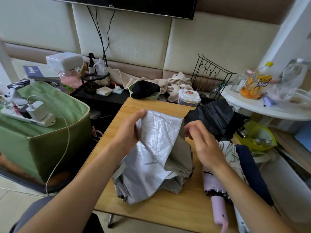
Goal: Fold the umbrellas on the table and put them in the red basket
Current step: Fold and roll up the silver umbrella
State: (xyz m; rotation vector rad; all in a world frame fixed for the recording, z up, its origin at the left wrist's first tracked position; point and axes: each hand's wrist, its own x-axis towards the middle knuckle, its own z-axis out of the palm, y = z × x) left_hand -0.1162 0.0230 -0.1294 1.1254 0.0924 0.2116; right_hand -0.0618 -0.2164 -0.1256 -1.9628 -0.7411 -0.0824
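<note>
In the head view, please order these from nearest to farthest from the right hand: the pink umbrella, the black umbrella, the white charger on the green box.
From the right hand:
1. Pink umbrella, just below the wrist.
2. Black umbrella, farther back on the right.
3. White charger, far left on the green box.

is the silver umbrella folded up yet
Not yet: the silver umbrella has loose, crumpled canopy, which the left hand grips.

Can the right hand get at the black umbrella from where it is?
Probably yes. The right hand hovers just short of the black umbrella, with nothing between them. It may be pinching the silver umbrella and would have to let go first.
</note>
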